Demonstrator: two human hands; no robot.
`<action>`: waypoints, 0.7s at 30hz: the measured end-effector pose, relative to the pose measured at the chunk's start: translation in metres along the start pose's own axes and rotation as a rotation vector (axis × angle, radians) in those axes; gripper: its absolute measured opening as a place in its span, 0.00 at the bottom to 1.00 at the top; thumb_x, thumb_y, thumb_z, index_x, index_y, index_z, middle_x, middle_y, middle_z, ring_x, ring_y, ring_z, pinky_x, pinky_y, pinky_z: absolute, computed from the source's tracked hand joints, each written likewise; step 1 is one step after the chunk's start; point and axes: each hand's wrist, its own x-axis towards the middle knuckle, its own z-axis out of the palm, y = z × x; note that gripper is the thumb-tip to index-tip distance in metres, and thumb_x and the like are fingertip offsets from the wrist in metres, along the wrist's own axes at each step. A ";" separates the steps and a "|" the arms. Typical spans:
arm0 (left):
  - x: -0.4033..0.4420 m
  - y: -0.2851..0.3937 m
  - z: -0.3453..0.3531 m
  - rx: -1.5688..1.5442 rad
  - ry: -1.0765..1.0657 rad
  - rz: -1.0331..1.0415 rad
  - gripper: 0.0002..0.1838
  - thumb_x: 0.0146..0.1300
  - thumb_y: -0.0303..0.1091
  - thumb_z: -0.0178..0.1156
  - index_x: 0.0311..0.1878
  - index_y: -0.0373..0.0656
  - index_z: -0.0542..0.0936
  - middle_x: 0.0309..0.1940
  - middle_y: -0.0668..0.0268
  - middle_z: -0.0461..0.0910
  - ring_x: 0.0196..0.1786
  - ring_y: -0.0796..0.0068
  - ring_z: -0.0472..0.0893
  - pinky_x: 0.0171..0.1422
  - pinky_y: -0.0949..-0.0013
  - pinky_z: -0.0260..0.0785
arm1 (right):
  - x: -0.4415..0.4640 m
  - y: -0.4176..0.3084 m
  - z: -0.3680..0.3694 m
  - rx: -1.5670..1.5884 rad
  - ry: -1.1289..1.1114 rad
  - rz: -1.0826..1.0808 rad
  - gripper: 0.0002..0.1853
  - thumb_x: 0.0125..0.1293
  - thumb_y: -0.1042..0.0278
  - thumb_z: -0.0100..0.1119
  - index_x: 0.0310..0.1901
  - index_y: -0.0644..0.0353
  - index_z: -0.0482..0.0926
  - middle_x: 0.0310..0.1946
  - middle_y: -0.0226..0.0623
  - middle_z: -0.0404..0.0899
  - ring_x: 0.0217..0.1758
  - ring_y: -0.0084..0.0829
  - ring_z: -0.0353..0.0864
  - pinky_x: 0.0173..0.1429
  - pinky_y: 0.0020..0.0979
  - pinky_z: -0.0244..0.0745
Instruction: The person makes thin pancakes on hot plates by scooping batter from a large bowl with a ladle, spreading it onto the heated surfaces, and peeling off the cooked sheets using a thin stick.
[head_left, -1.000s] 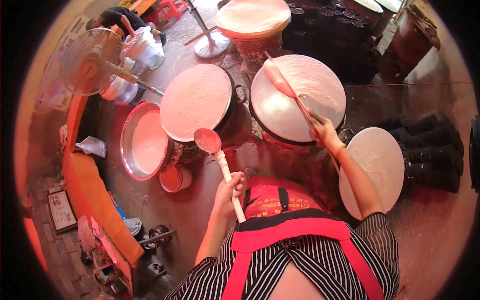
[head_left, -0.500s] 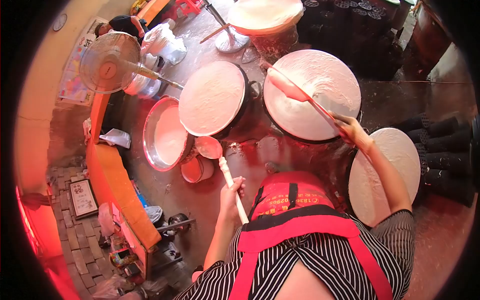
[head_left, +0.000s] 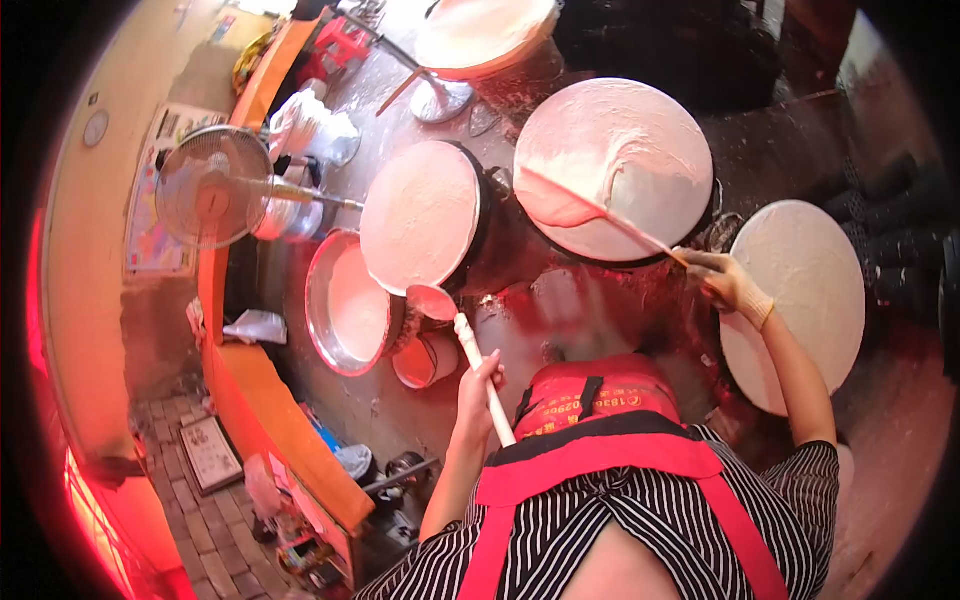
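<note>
The right hand (head_left: pixel 728 285) has its fingers curled tight round a thin stick (head_left: pixel 607 211) that slants over the big pan (head_left: pixel 668 212), out in front of us. White paste (head_left: pixel 625 115) is on most of that pan, but a smooth gray patch at the near right looks bare, so I think that part is left, while the left pan (head_left: pixel 482 215) looks all covered. The left hand's (head_left: pixel 482 385) fingers wrap round a ladle (head_left: pixel 469 340), its bowl near the tub (head_left: pixel 325 285).
</note>
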 end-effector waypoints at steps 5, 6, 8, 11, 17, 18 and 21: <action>0.021 0.032 -0.010 0.129 -0.182 0.056 0.08 0.67 0.34 0.62 0.43 0.39 0.81 0.28 0.73 0.78 0.31 0.83 0.74 0.41 0.77 0.68 | 0.010 0.011 0.066 0.343 0.586 -0.141 0.21 0.71 0.67 0.58 0.65 0.49 0.77 0.21 0.15 0.69 0.16 0.12 0.54 0.19 0.19 0.54; 0.025 0.039 -0.018 0.157 -0.237 0.051 0.08 0.67 0.33 0.62 0.45 0.39 0.81 0.29 0.73 0.78 0.31 0.83 0.75 0.42 0.77 0.68 | 0.028 0.039 0.072 0.309 0.515 -0.251 0.21 0.71 0.65 0.58 0.65 0.47 0.76 0.19 0.14 0.64 0.17 0.12 0.56 0.20 0.19 0.54; 0.041 0.049 -0.039 0.178 -0.304 0.028 0.08 0.67 0.32 0.62 0.45 0.38 0.81 0.28 0.72 0.79 0.31 0.82 0.76 0.43 0.76 0.69 | -0.008 0.046 0.104 0.080 0.341 -0.158 0.22 0.71 0.64 0.58 0.66 0.48 0.75 0.19 0.16 0.64 0.18 0.13 0.57 0.20 0.19 0.54; 0.069 0.060 -0.080 0.337 -0.457 0.132 0.08 0.68 0.32 0.62 0.41 0.37 0.80 0.25 0.70 0.78 0.27 0.81 0.74 0.38 0.76 0.68 | -0.078 0.078 0.154 0.072 0.404 -0.130 0.21 0.73 0.64 0.56 0.66 0.52 0.75 0.21 0.16 0.67 0.20 0.12 0.59 0.22 0.19 0.53; 0.097 0.071 -0.176 0.361 -0.430 0.134 0.11 0.69 0.37 0.62 0.36 0.38 0.77 0.24 0.67 0.77 0.22 0.82 0.70 0.30 0.77 0.62 | -0.027 0.080 0.320 0.707 0.591 -0.403 0.28 0.71 0.70 0.51 0.72 0.46 0.64 0.17 0.15 0.57 0.14 0.13 0.56 0.16 0.18 0.50; 0.092 0.075 -0.192 0.390 -0.386 0.128 0.12 0.68 0.37 0.63 0.37 0.38 0.77 0.25 0.67 0.77 0.23 0.82 0.71 0.31 0.77 0.62 | 0.002 0.047 0.350 0.673 0.622 -0.384 0.29 0.68 0.71 0.51 0.71 0.45 0.65 0.19 0.15 0.59 0.14 0.10 0.56 0.17 0.17 0.50; 0.081 0.071 -0.246 0.334 -0.336 0.178 0.09 0.66 0.35 0.63 0.42 0.38 0.81 0.33 0.70 0.80 0.38 0.82 0.74 0.47 0.75 0.63 | 0.158 0.031 0.379 -0.086 0.838 -0.480 0.28 0.71 0.66 0.49 0.73 0.52 0.64 0.43 0.43 0.84 0.34 0.41 0.81 0.46 0.42 0.77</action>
